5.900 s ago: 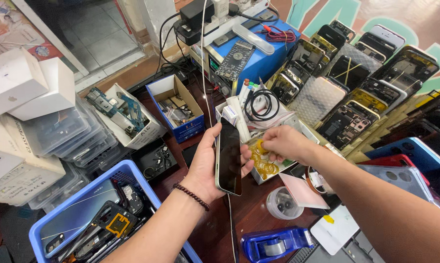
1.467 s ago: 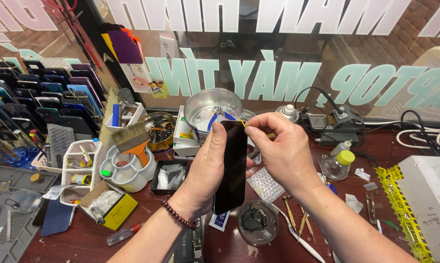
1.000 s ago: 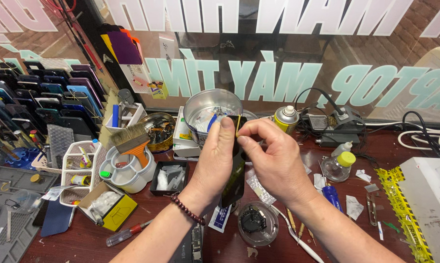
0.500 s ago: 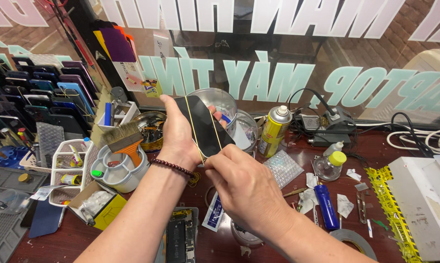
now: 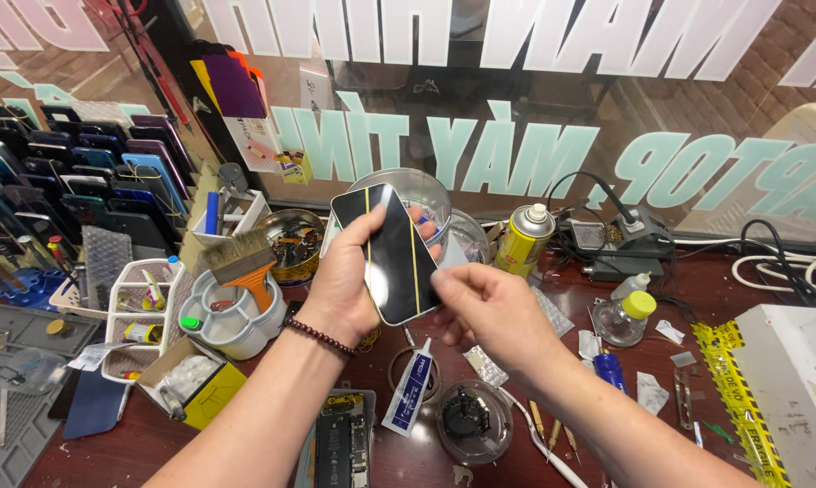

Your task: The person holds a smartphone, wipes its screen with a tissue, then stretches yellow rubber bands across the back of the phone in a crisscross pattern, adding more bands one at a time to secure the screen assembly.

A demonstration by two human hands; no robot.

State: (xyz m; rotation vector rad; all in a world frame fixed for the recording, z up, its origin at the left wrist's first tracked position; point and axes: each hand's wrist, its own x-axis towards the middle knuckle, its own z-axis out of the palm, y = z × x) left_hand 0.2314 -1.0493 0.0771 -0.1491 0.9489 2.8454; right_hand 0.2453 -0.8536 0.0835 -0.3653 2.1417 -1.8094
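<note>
A black glossy smartphone (image 5: 391,256) banded by two yellow rubber bands is gripped by the left hand (image 5: 346,282); its lower edge is pinched by the right hand (image 5: 491,312).

**A:** What crowds the worktop (image 5: 751,298) beyond the fingers (image 5: 444,278)?

**B:** A yellow spray can (image 5: 523,239) stands just past them, to their right, with a soldering station (image 5: 617,242) and its black cables further right. A clear bottle with a yellow cap (image 5: 626,317) sits beside that.

**A:** And on the other side?

**B:** Left of the fingers, a brush with an orange handle (image 5: 242,264) stands in a round white holder (image 5: 232,325). A metal bowl of small parts (image 5: 292,237) lies behind it, and rows of phone cases (image 5: 60,176) fill the far left.

**A:** Nearer the camera?

**B:** Below the fingers lie a white glue tube (image 5: 412,390), a small round clear dish (image 5: 473,419) and an opened phone body (image 5: 343,445).
</note>
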